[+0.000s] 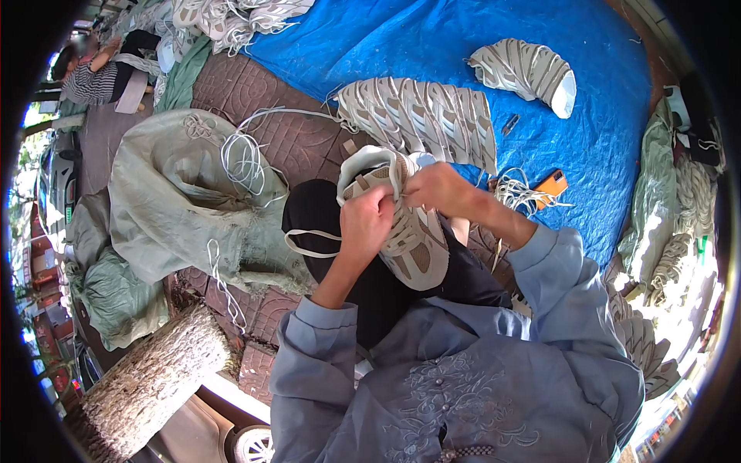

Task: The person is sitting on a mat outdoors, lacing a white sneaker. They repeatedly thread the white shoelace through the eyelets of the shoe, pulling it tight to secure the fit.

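A: Where's the shoe?

B: The beige-and-white sneaker (pixel 405 224) lies on the person's lap, on the black trousers (pixel 370 285), with its open collar pointing away from the body and its sole end toward it.

A: Hands?

B: Both are on it. The left hand (pixel 365 221) is closed over the upper near the lacing, grip pinched together on the sneaker. The right hand (pixel 438 187) sits at the collar end, fingers closed on the sneaker's edge or a lace there; can't tell which. The two hands are touching or just beside each other.

A: Loose laces?

B: A flat white lace (pixel 309 243) loops out to the left of the sneaker across the trouser leg.

A: Around it?

B: A row of matching sneaker uppers (pixel 421 116) is stacked on the blue tarp (pixel 432 38) just beyond the hands. A second, smaller stack (pixel 529 73) lies farther out to the right. A bundle of white laces (pixel 517 193) lies near the right forearm, with an orange phone (pixel 552 184) just beside it. A small dark tool (pixel 510 123) lies between the two stacks.

A: Left side?

B: A pale green woven sack (pixel 170 208) lies on the brick paving (pixel 285 139), with a tangle of white laces (pixel 247 158) on it. A rough stump (pixel 150 382) sits at lower left.

A: Anyone else?

B: Another person in a striped top (pixel 93 81), top left, well apart.
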Demonstrator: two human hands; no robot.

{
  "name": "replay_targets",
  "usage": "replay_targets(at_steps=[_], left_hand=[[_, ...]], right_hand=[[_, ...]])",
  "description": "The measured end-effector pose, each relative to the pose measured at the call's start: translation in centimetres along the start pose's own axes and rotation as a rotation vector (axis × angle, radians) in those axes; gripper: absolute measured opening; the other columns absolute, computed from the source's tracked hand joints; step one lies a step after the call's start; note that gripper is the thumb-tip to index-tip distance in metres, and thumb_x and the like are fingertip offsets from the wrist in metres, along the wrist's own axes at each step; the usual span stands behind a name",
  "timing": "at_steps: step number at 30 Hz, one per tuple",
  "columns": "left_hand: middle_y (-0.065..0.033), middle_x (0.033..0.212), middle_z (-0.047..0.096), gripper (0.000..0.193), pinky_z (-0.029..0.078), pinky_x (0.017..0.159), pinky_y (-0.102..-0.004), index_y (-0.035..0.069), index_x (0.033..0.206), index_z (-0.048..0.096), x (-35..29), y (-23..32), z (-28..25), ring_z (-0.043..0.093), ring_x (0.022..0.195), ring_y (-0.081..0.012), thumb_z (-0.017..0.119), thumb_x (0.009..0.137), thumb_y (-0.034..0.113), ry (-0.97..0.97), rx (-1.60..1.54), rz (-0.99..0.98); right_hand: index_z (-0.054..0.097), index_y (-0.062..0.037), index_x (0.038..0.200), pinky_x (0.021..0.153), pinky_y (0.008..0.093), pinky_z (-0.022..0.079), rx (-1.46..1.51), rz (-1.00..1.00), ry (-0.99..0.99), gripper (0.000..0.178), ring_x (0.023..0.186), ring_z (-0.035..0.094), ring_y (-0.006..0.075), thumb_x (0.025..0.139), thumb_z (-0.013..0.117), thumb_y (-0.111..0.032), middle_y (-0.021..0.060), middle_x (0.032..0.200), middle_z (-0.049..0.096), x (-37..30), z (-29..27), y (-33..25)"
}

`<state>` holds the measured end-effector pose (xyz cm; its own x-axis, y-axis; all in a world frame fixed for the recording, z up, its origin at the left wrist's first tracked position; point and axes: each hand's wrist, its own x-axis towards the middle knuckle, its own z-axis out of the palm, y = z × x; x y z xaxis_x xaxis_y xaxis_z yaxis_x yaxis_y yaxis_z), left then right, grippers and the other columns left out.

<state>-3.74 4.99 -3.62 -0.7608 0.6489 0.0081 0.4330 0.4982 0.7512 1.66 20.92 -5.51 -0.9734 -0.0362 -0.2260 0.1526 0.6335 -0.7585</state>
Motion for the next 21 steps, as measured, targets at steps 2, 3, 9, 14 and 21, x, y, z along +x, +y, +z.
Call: replay_targets(at_steps=[2, 3, 9, 14, 21], left_hand=[[-0.0177, 0.063, 0.057, 0.012, 0.046, 0.055, -0.0381, 0.007, 0.081, 0.063, 0.4, -0.4, -0.3, 0.058, 0.059, -0.0328, 0.054, 0.074, 0.008, -0.082, -0.054, -0.083], [-0.0176, 0.063, 0.057, 0.012, 0.046, 0.055, -0.0380, 0.007, 0.081, 0.064, 0.6, -0.6, -0.3, 0.058, 0.059, -0.0329, 0.054, 0.074, 0.008, -0.088, -0.054, -0.078], [-0.0167, 0.064, 0.057, 0.012, 0.046, 0.054, -0.0377, 0.008, 0.080, 0.064, 1.1, -1.1, -0.3, 0.057, 0.059, -0.0336, 0.054, 0.073, 0.008, -0.139, -0.067, -0.083], [-0.0045, 0.053, 0.054, 0.013, 0.040, 0.043, -0.0232, 0.001, 0.084, 0.063, 0.7, -0.7, -0.5, 0.050, 0.044, -0.0073, 0.052, 0.078, 0.004, -0.096, -0.052, -0.042], [-0.0069, 0.052, 0.054, 0.011, 0.041, 0.044, -0.0258, 0.005, 0.083, 0.063, 0.9, -0.3, -0.8, 0.052, 0.042, -0.0118, 0.054, 0.078, 0.007, -0.179, -0.222, -0.232]], right_hand=[[0.062, -0.0043, 0.069, 0.052, 0.0317, 0.047, 0.335, 0.115, -0.037, 0.012, 0.056, 0.058, 0.0222, 0.069, 0.062, -0.016, 0.0073, 0.059, 0.057, 0.0, -0.6, 0.7], [0.061, -0.0039, 0.072, 0.053, 0.0300, 0.047, 0.311, 0.082, -0.051, 0.014, 0.059, 0.058, 0.0207, 0.068, 0.063, -0.017, 0.0069, 0.063, 0.057, 0.2, -0.6, 0.9], [0.055, -0.0052, 0.071, 0.053, 0.0350, 0.046, -0.269, -0.384, 0.378, 0.014, 0.060, 0.057, 0.0248, 0.067, 0.063, -0.016, 0.0095, 0.064, 0.054, 0.1, 1.4, 0.7], [0.051, -0.0042, 0.067, 0.049, 0.0354, 0.046, -0.237, -0.455, 0.472, 0.012, 0.056, 0.057, 0.0256, 0.066, 0.060, -0.013, 0.0096, 0.066, 0.053, 0.1, 2.2, 0.0], [0.061, -0.0006, 0.071, 0.046, 0.0226, 0.042, 0.682, 0.089, 0.139, 0.005, 0.051, 0.053, 0.0074, 0.070, 0.061, -0.005, 0.0029, 0.062, 0.059, -1.1, 0.9, 0.8]])
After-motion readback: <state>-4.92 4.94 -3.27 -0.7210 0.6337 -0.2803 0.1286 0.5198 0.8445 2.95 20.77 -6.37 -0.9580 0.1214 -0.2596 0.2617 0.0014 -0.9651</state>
